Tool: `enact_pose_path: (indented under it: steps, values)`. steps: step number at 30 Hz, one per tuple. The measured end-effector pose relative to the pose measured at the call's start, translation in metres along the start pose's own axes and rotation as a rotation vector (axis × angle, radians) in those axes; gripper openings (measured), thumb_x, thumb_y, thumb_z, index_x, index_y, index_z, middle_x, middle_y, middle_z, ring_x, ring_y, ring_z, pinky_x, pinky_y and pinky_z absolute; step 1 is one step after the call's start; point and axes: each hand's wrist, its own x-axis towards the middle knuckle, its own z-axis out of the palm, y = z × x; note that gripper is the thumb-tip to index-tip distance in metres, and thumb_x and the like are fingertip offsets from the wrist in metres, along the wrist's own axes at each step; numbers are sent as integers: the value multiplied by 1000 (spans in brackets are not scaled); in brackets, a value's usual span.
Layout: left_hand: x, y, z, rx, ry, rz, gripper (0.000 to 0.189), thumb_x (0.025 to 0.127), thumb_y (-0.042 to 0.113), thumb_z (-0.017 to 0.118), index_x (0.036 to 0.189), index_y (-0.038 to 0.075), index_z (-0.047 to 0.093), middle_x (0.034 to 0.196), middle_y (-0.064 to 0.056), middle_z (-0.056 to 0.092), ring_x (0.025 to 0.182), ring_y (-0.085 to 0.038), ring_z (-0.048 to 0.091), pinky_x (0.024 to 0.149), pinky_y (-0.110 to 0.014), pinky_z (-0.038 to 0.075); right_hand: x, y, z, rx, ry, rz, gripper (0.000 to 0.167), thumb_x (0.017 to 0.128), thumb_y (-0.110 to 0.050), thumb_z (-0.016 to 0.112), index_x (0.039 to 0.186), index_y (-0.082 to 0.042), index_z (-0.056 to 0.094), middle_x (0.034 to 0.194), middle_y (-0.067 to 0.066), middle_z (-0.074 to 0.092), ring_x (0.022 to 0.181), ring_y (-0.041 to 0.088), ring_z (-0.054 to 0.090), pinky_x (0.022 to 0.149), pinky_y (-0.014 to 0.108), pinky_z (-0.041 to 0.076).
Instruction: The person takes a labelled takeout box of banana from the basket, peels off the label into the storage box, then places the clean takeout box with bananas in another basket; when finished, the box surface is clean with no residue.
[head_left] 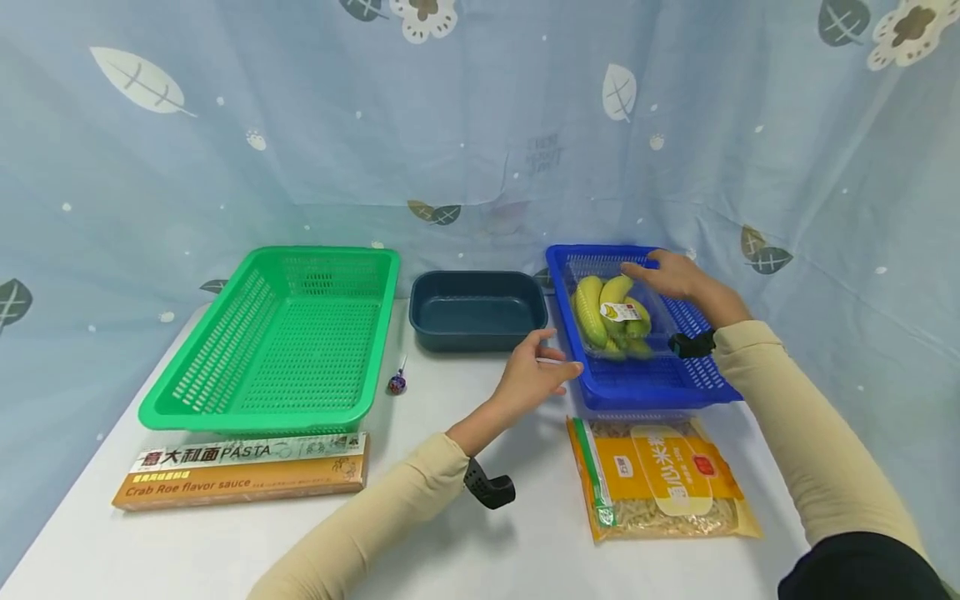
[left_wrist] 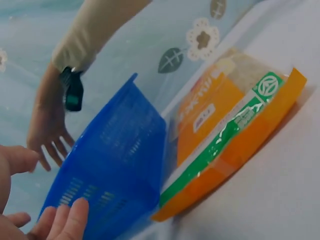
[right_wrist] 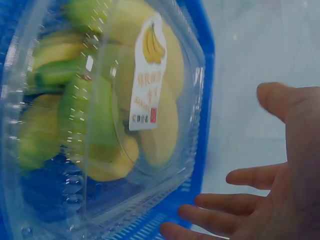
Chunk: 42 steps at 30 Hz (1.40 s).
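A clear plastic box of bananas (head_left: 613,312) with a white label lies inside the blue basket (head_left: 660,392) on the right. My right hand (head_left: 675,277) hovers over the far right part of that box; in the right wrist view its fingers (right_wrist: 225,202) are spread and apart from the lid. Near the basket's left front corner is my left hand (head_left: 531,373), fingers loosely bent with nothing between them. The left wrist view shows its fingertips (left_wrist: 77,212) in front of the basket wall; whether they touch it I cannot tell.
A green basket (head_left: 258,421) stands at the left, with a pasta box (head_left: 243,472) before it. Between the baskets sit a dark teal tub (head_left: 478,342) and a lollipop (head_left: 397,383). An orange-and-clear food bag (head_left: 663,479) lies in front of the blue basket.
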Motion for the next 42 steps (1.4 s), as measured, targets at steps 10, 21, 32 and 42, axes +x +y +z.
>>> enact_pose_path:
  steps: [10,21,32,42]
  values:
    - [16,-2,16,-41,33,-70,76,86,15,82,150,14,41,114,-6,59,76,-24,72,72,-47,60,19,18,9,188,-107,125,94,102,-58,39,151,18,12,152,42,16,132,58,32,90,61,51]
    - [23,-3,20,-186,26,-116,77,82,-8,78,147,12,45,105,-12,56,67,-29,71,59,-40,60,41,26,20,268,-126,222,76,105,-38,41,150,18,17,118,34,46,100,43,57,94,61,48]
    - [23,-5,21,-200,35,-107,74,83,-8,78,146,13,46,104,-13,56,65,-26,69,58,-38,60,41,42,25,455,-100,227,58,104,-26,52,144,14,38,83,8,63,73,21,63,75,44,56]
    - [22,-3,21,-230,47,-110,73,82,-10,77,145,11,47,103,-13,57,64,-26,68,56,-37,60,29,40,12,544,6,228,61,105,-20,50,147,18,27,126,32,53,81,24,63,67,40,56]
